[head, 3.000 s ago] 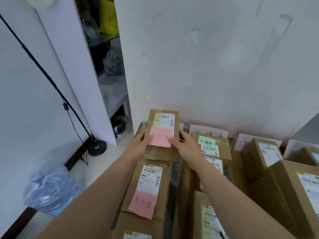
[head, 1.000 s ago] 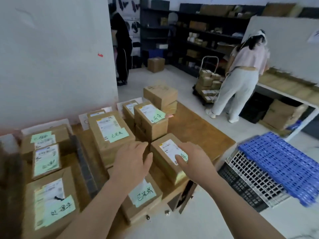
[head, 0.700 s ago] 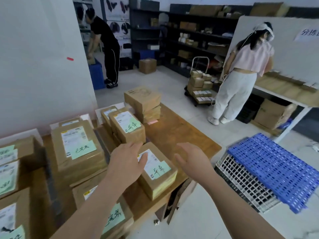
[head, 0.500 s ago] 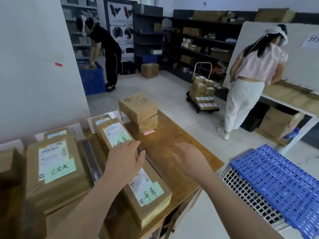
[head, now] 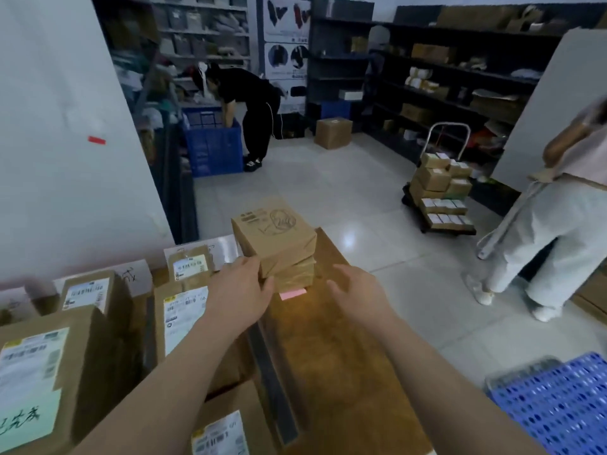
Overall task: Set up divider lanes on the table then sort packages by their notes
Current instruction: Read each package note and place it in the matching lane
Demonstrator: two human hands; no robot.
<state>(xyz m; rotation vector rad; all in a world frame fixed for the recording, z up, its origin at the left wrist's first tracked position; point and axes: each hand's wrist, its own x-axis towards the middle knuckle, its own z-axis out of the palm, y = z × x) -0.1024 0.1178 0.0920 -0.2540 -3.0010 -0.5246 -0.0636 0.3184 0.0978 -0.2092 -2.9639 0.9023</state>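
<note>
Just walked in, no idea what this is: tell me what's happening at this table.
A person works at a wooden table. Their left hand touches the side of a stack of two brown packages at the far end; the right hand hovers open beside it. A pink note pokes out beneath the stack. Labelled packages lie on the left.

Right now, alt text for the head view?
The left hand touches a stack of two brown packages at the far end of a wooden table; the right hand hovers open beside it. A pink note pokes out beneath, and labelled packages sit to the left.
</note>
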